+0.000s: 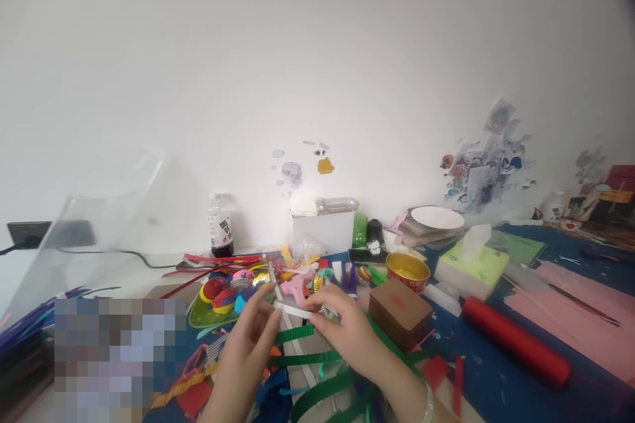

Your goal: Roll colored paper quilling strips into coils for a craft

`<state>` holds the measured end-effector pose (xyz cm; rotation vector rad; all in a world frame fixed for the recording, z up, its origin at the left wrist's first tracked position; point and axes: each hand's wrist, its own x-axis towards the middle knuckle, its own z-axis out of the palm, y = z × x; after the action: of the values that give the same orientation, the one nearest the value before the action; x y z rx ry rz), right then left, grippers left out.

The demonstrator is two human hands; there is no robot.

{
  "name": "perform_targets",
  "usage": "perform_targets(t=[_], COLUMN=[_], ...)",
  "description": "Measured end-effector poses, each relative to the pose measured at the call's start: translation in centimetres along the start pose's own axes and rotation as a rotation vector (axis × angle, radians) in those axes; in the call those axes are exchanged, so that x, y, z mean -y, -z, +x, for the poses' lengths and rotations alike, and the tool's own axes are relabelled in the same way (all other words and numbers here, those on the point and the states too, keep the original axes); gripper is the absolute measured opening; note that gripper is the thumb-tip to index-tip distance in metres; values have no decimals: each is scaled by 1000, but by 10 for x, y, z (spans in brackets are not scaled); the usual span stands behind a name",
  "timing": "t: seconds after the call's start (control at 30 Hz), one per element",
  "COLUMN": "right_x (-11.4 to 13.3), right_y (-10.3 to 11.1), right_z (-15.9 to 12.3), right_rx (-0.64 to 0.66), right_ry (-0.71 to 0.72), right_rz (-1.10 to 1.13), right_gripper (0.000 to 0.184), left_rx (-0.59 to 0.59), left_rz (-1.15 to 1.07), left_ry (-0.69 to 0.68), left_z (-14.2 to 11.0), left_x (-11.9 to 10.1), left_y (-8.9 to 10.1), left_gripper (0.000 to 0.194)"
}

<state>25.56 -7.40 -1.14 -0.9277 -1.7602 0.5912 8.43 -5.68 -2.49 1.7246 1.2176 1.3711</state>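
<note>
The narrow white strip (296, 311) lies between the hands above the middle of the blue worktop (489, 350), short of its back edge, its long axis running left to right and its right end tipped slightly down; it looks light, flexible and easily creased, best taken by its ends. The right hand (350, 330) pinches its right end, while the left hand (247, 337) curls narrowly at the other, its hold unclear. Beyond sit a pink piece (296, 289) and, rightward, a brown box (399, 310).

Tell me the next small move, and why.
Probably steady the left end of the short white strip with the left hand: the right hand pinches its other end, and it crosses a longer white strip near the left fingertips.
</note>
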Motion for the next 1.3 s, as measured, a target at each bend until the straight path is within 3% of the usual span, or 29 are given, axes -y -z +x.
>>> perform_targets(t=[0.23, 0.4, 0.47, 0.6, 0.83, 1.1, 1.3], right_x=[-13, -20, -19, -14, -10, -11, -12], right_y=[6, 9, 9, 6, -3, -10, -11], right_z=[4, 8, 9, 8, 3, 1, 2], right_rx=[-95, -122, -135, -180, -215, -267, -300], right_ry=[82, 149, 201, 284, 242, 178, 211], right_rz=[-69, -61, -99, -255, -216, -243, -179], right_gripper=[19, 18, 18, 18, 17, 20, 15], left_rx=[57, 314, 364, 271, 25, -81, -64], left_rz=[296, 133, 96, 217, 497, 582, 610], left_ry=[-191, -155, -126, -165, -459, -587, -671], left_z=[9, 4, 2, 1, -1, 1, -1], left_x=[9, 7, 9, 16, 25, 29, 24], left_y=[3, -3, -6, -7, -8, -10, -8], left_gripper=[29, 27, 28, 29, 27, 31, 27])
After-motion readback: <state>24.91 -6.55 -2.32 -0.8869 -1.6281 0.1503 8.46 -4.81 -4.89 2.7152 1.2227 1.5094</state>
